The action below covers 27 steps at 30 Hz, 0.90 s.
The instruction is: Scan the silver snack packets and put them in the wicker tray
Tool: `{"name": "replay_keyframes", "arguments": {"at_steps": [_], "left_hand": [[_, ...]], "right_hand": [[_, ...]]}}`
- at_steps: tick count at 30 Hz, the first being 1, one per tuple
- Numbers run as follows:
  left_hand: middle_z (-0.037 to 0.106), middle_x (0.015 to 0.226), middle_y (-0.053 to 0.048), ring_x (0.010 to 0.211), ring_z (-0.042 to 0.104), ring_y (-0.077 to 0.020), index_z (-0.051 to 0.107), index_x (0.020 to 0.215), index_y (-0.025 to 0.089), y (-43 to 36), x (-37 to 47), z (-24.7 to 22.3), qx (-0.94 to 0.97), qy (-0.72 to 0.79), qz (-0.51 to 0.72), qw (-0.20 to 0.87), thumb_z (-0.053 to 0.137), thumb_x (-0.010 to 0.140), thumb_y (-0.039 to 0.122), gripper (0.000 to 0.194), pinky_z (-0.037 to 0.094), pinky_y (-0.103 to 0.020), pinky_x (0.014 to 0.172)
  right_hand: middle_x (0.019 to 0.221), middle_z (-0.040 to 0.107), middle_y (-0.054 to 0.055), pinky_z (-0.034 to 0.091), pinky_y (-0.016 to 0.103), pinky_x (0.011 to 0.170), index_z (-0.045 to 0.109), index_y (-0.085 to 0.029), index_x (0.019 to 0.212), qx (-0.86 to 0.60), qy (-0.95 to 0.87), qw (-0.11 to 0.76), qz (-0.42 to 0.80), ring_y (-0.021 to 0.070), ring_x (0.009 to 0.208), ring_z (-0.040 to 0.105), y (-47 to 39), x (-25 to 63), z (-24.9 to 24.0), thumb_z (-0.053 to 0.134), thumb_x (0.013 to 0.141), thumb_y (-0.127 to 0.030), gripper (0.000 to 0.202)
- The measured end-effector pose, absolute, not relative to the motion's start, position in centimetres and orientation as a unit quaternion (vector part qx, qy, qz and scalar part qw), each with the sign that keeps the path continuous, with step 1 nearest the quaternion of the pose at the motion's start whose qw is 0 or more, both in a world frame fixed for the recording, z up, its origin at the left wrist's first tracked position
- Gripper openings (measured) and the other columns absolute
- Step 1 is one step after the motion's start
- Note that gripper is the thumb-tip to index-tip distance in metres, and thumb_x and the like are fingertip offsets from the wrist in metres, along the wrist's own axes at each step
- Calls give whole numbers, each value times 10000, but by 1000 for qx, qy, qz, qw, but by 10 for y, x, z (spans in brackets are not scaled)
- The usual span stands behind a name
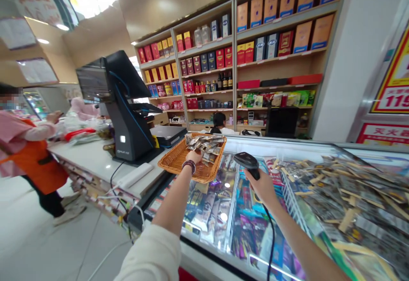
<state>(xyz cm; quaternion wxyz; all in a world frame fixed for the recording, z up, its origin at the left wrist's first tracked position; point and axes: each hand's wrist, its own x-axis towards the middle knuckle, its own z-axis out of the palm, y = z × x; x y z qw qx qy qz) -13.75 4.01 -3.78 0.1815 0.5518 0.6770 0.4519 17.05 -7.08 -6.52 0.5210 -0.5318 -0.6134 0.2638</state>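
Observation:
My left hand [194, 157] reaches into an orange woven basket [174, 161] and closes on a small snack packet [209, 157] from the pile of packets [204, 143] inside. The wrist carries a dark bead bracelet. My right hand [260, 185] grips a black handheld barcode scanner [246, 161], whose head points left toward the basket and whose cable hangs down along my forearm. The basket sits where the white counter [92, 157] meets the glass freezer lid [243, 212].
A black checkout terminal [123, 102] stands on the counter left of the basket. A person in a pink top and orange apron [28, 153] stands at far left. Shelves of boxed goods [230, 55] fill the back wall. Another person's head [219, 122] shows behind the freezer.

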Motion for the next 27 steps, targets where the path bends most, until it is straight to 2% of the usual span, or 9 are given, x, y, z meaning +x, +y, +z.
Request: {"name": "replay_keyframes", "arguments": {"at_steps": [4,6,8,12,16,19,22,27], "left_hand": [[782,785,-115,914,772,-295,731,740,173,7,-150,-21,499,755,393,163,806,709,134,90,571,-336,840],[788,831,-103,850,779,-246,720,805,164,-6,-147,-16,472,734,452,185,807,749,146,105,586,-295,794],[774,788,-83,764,774,-215,690,840,154,-15,-135,-16,454,662,543,246,836,739,146,178,606,-290,757],[723,653,-28,610,736,-172,598,772,165,-21,-94,-27,434,537,627,361,906,667,154,325,632,-335,748],[741,672,-38,626,746,-177,575,793,172,-19,-45,-39,441,455,648,423,917,661,179,367,639,-357,763],[750,684,-47,635,752,-187,572,815,175,-17,-16,-48,448,413,655,447,935,639,223,406,643,-379,772],[754,698,-54,665,762,-201,567,833,176,-16,6,-63,437,391,664,463,946,626,275,443,645,-398,794],[740,702,-45,693,766,-204,579,898,164,-17,27,-102,396,397,676,478,910,677,271,413,635,-414,844]], "right_hand": [[491,610,12,415,340,534,588,-246,777,-527,-624,516,258,244,482,606,-78,168,-66,567,778,-706,461],[503,618,10,415,333,526,602,-237,800,-522,-628,515,261,239,480,610,-82,167,-68,575,784,-703,467],[507,620,5,412,325,508,608,-233,808,-514,-627,519,270,228,459,603,-85,166,-69,583,782,-708,476],[483,605,4,411,320,474,575,-242,746,-503,-617,529,295,207,408,571,-91,171,-70,603,764,-728,487],[451,578,4,413,319,444,560,-253,713,-500,-602,541,308,205,398,556,-96,183,-67,630,736,-761,514],[495,606,9,411,311,428,548,-252,722,-496,-581,560,320,190,389,548,-99,193,-63,638,709,-793,548],[455,568,-1,403,309,424,526,-254,680,-509,-574,557,318,186,370,536,-100,202,-61,619,714,-801,556],[407,534,-11,415,318,463,543,-261,658,-544,-621,493,273,209,384,559,-103,212,-62,596,789,-663,426]]}}
